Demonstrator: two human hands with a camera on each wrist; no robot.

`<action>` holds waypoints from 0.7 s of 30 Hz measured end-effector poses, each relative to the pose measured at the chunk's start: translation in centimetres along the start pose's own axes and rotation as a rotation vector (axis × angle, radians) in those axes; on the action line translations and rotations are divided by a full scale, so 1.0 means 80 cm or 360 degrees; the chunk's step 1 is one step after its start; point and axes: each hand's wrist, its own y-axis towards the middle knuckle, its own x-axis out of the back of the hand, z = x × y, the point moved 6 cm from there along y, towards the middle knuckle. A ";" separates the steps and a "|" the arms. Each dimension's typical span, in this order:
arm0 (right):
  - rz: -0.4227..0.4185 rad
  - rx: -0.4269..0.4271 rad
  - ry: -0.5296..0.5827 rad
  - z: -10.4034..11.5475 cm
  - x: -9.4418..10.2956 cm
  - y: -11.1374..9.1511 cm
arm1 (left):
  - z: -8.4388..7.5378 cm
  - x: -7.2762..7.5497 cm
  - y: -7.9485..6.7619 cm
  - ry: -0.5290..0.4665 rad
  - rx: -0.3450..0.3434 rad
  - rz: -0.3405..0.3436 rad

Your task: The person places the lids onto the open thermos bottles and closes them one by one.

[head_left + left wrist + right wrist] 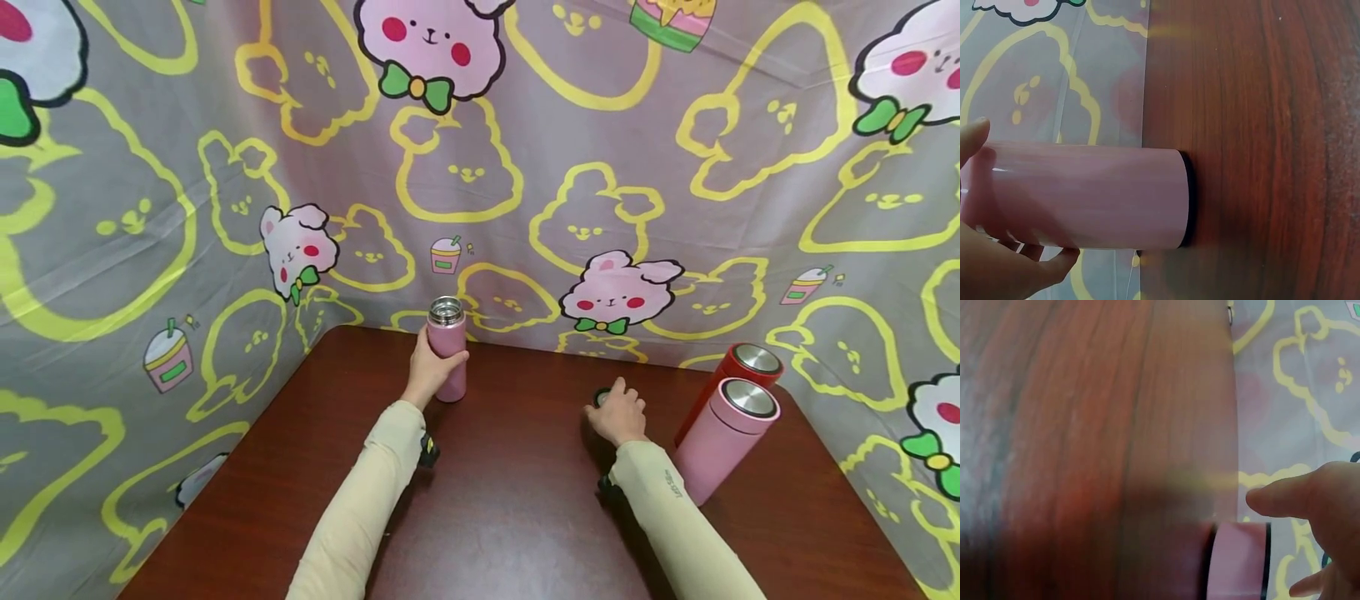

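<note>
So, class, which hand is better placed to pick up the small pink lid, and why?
The right hand, most likely: it hovers close by the small pink lid, thumb extended. The left hand is farther off and already grips the open pink bottle.

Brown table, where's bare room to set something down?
Bare: between the open pink bottle and the pink lid; between the left sleeve and right sleeve; between left sleeve and cloth. Crowded: the right side, where the red bottle and capped pink bottle stand close together.
</note>
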 end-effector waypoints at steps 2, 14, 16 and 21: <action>-0.0020 0.0005 -0.0001 -0.004 -0.001 0.003 | 0.000 0.000 0.000 -0.0006 0.0001 0.0000; -0.0021 0.0066 0.0034 -0.013 -0.006 0.002 | -0.001 0.001 -0.004 0.0071 -0.0002 0.0009; -0.0018 0.0080 0.0059 -0.010 -0.005 -0.001 | -0.003 0.001 -0.007 0.0070 -0.0010 0.0012; -0.0026 0.0145 0.0128 0.000 -0.004 -0.015 | -0.010 0.000 -0.018 0.0107 -0.0056 0.0014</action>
